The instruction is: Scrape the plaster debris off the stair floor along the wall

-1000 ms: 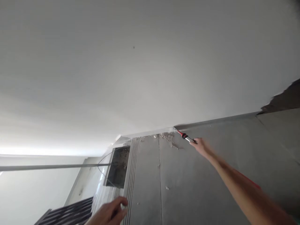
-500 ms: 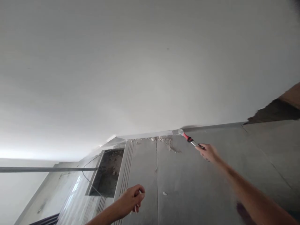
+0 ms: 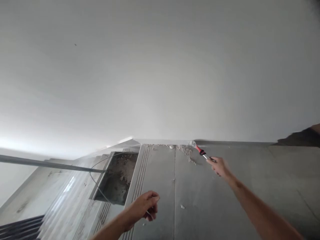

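The right hand [image 3: 219, 166] wraps its fingers round a red-and-black tool [image 3: 201, 152], its pale head by the skirting [image 3: 165, 141]; any marking is unreadably small. The left hand [image 3: 147, 205] curls above the floor [image 3: 205, 200], its grip unclear.

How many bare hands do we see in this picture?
2: the left hand, low near the middle; the right hand, farther right and higher, gripping the red-and-black tool. No other hand shows.
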Demonstrator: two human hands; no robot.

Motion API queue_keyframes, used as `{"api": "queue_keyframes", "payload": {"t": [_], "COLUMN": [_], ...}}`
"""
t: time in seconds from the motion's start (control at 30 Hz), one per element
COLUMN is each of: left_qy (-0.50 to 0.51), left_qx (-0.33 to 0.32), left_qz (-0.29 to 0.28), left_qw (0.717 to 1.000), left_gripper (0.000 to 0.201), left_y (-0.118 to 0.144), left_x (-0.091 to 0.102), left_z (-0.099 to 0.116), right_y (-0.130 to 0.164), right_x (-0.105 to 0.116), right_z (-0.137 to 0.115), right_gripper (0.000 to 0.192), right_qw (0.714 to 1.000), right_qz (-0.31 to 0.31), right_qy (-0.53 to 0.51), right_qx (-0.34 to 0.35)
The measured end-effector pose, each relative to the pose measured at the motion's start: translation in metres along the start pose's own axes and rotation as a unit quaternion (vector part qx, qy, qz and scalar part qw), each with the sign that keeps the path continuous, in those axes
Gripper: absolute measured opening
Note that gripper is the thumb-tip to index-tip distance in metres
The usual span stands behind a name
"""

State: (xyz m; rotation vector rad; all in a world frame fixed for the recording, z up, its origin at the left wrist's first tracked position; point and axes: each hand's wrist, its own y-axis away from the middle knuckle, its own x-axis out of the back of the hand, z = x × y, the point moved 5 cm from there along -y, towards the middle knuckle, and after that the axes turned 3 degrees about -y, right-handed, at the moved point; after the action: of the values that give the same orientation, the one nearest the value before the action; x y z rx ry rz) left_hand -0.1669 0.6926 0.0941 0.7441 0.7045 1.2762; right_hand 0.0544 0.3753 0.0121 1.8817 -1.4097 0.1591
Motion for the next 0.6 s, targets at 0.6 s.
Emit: {"api": "queue_keyframes", "payload": {"t": [0.6], "left_qy": [0.02], "left_qx": [-0.003], "left_qz": [-0.038], "left_qw": [0.999], "left_gripper": [0.036], "left_y": [0.005], "left_x": [-0.008], "left_z": [-0.002], "right_y": [0.002], "right_x": [-0.003], "right_z": [-0.017], "right_gripper": [0.044], "right_qw": [1.0], "right_qz": [0.008], "right_qy": [0.019], "right_qx": [-0.005]}}
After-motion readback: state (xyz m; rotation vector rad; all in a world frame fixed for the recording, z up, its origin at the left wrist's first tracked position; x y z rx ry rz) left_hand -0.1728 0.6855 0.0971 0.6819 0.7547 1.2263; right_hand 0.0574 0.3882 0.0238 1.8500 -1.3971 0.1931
